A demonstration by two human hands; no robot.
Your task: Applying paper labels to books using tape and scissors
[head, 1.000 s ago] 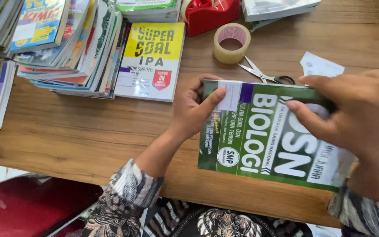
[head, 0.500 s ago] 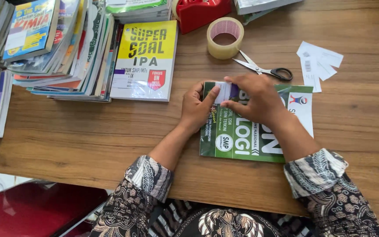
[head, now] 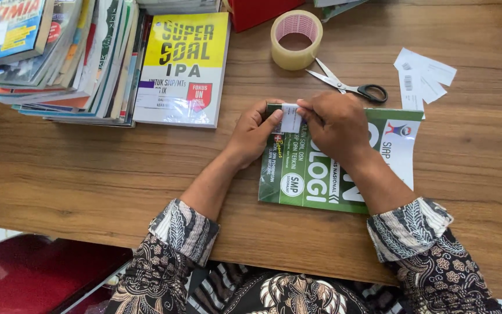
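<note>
Wooden table (head: 88,174), cluttered. Item 1: small white label (head: 290,118), light, limp paper, easily creased; pinched at its edges between left hand (head: 255,135) and right hand (head: 335,122), over the upper corner of a flat green book (head: 315,180). Beyond: scissors (head: 347,86), tape roll (head: 296,39), yellow book (head: 181,70)

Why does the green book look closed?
It is closed. The green book lies flat on the table, front cover up, no pages showing, both hands pressing a small white label onto it.

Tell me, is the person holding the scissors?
No, the scissors lie untouched on the wooden table, while both hands press a small white label onto the green book.
</note>
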